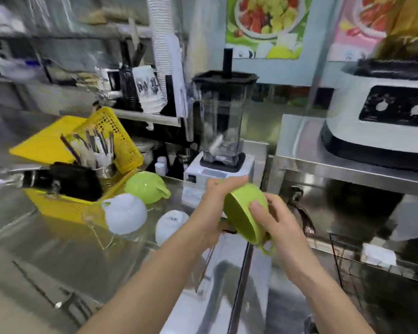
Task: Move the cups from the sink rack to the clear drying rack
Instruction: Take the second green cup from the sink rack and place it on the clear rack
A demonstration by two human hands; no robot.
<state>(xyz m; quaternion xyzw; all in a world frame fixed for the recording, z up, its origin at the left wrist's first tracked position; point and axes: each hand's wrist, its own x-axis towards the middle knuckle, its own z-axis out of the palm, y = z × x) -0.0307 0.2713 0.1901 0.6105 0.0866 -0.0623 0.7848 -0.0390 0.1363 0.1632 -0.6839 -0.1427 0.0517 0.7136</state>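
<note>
Both hands hold a green cup (245,213) tilted on its side above the edge between counter and sink, its handle pointing down. My left hand (217,201) grips its far rim and my right hand (275,222) presses on its near side. On the clear drying rack (99,235) to the left sit another green cup (146,186) and two white cups (124,213) (170,225), all upside down. The black wire sink rack (345,259) stands in the sink at the right.
A yellow basket (65,206) with utensils stands behind the clear rack. A blender (221,131) is straight ahead. A white machine (381,124) sits on a steel shelf (348,172) at the right. Steel counter (46,261) fills the lower left.
</note>
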